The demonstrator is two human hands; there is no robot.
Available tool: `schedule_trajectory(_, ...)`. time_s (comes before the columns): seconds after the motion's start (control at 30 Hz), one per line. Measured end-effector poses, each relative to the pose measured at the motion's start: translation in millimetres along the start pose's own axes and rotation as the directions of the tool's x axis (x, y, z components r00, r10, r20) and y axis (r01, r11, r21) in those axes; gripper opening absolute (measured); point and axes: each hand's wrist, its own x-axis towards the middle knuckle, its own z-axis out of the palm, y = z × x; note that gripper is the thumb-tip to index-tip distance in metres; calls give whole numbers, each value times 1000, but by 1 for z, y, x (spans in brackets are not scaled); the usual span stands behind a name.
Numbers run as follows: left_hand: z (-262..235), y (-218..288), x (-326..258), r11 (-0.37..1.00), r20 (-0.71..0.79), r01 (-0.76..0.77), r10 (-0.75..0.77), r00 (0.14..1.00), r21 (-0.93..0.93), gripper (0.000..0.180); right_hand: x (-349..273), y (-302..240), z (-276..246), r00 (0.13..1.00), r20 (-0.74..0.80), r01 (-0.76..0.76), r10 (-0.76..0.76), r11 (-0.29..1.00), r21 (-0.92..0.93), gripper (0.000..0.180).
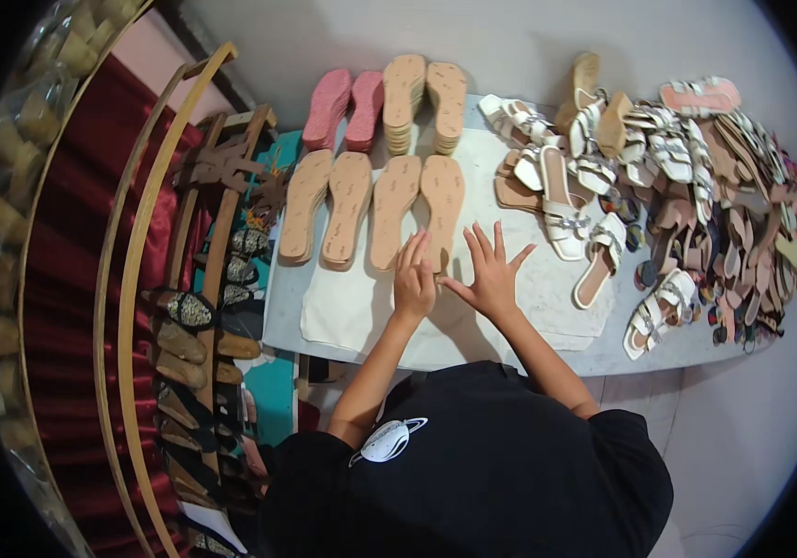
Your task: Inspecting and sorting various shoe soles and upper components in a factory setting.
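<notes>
**Hands at the near end of the sole row**

We see a pale work table [343, 321] filling the centre of the frame, with a white cloth [352, 312] spread over its lower middle. On the right of the frame a big heap of finished sandals [696, 195] sprawls to the table edge. At upper centre stand stacks of tan soles [425, 98] beside a pink pair [345, 107]. Below them, four tan insoles lie flat in a row [366, 209].

The rightmost insole [442, 209] is the one in hand. Our left hand [414, 279] rests its fingers on the heel end, fingers together and bent down; whether it pinches the edge we cannot tell. Our right hand [490, 274] lies just beside it, fingers spread wide, palm down on the cloth.

In our judgement, a careless push here could slide this insole against its neighbour [392, 219] and skew the row, or drag and wrinkle the cloth beneath.
</notes>
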Motion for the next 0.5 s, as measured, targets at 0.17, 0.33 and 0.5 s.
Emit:
schedule_trajectory(0.17, 51, 41, 6, 992, 157, -109, 118, 980, -69, 44, -32, 42, -31, 991, -86, -101, 98, 994, -29, 66)
schedule_trajectory(0.33, 113, 82, 19, 965, 249, -219, 249, 936, -144, 39, -65, 97, -65, 950, -224, -237, 218, 970, -60, 46)
schedule_trajectory(0.5, 184, 133, 35, 917, 300, -318, 382, 874, -243, 34, -97, 155, -116, 893, -318, -375, 318, 917, -136, 44)
